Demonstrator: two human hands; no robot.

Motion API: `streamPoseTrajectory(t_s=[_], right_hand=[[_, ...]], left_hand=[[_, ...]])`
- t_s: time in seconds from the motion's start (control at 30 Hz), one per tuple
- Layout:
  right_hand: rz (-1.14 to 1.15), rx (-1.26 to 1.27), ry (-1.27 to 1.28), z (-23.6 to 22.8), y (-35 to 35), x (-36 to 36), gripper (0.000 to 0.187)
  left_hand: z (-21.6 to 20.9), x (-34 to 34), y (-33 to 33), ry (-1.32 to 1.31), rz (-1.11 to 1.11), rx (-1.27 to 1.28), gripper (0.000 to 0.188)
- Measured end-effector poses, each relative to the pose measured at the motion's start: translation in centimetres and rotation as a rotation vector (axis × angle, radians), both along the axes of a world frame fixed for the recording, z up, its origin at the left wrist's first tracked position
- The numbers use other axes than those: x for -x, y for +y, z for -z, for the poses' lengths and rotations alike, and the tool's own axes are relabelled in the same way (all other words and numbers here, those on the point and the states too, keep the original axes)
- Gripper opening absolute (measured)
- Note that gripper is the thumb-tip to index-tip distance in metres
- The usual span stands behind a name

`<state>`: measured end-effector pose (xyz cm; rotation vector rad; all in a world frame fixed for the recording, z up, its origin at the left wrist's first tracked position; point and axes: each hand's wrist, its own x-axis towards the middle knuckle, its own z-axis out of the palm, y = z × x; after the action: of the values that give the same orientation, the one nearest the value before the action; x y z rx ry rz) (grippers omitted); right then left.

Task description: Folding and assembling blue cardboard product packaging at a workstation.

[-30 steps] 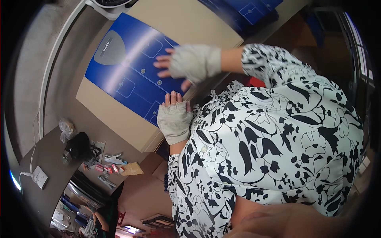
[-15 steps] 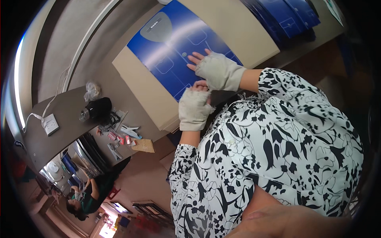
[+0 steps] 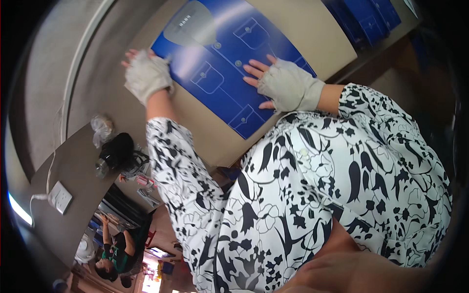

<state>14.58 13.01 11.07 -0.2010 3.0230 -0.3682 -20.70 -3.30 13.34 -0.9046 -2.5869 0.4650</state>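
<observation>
A glossy blue printed sheet point(image 3: 229, 97) with white pocket outlines, round buttons and a grey rounded patch lies before me on a larger cream board point(image 3: 312, 29). Fingerless whitish gloves cover both hands. My right hand point(image 3: 290, 85) rests flat and open on the sheet's near right part, its fingers spread. Over at the left edge of the sheet and board, my left hand point(image 3: 148, 75) is stretched out with its fingers extended. Nothing shows in either hand; the underside of the left palm is hidden.
More blue printed sheets point(image 3: 371, 19) are stacked at the far right. To the left are a clear plastic bag point(image 3: 102, 129), a black bottle point(image 3: 117, 150), small tools and a white socket block point(image 3: 60, 197) with a cable. Beyond, a co-worker point(image 3: 117, 254) in dark clothing sits.
My left hand has moved from beside the right hand out to the sheet's far left edge. My right hand stays on the sheet. The whole view has shifted somewhat.
</observation>
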Motion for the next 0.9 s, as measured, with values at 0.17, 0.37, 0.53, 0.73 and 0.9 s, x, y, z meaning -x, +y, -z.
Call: streamPoseTrajectory(t_s=[0.17,0.37,0.53,0.73,0.9], right_hand=[[-0.029,0.014,0.114,1.5,0.4,1.1,0.078],[0.053,0.013,0.235,3.9,1.0,2.3,0.08],[0.502,0.11,0.38,7.1,2.8,1.3,0.102],[0.609,0.248,0.299,4.7,3.2,3.1,0.097],[0.788,0.531,-0.039,4.8,7.0,2.9,0.066]], left_hand=[[0.7,3.0,-0.5,0.111,-0.076,-0.375,0.078],[3.1,-10.7,-2.3,-0.009,0.101,-0.247,0.069],[6.1,-24.1,-9.2,-0.093,0.042,-0.094,0.073],[10.9,-23.7,-11.0,-0.132,-0.008,-0.345,0.072],[8.2,-19.7,-8.1,-0.969,-0.456,-1.146,0.09]])
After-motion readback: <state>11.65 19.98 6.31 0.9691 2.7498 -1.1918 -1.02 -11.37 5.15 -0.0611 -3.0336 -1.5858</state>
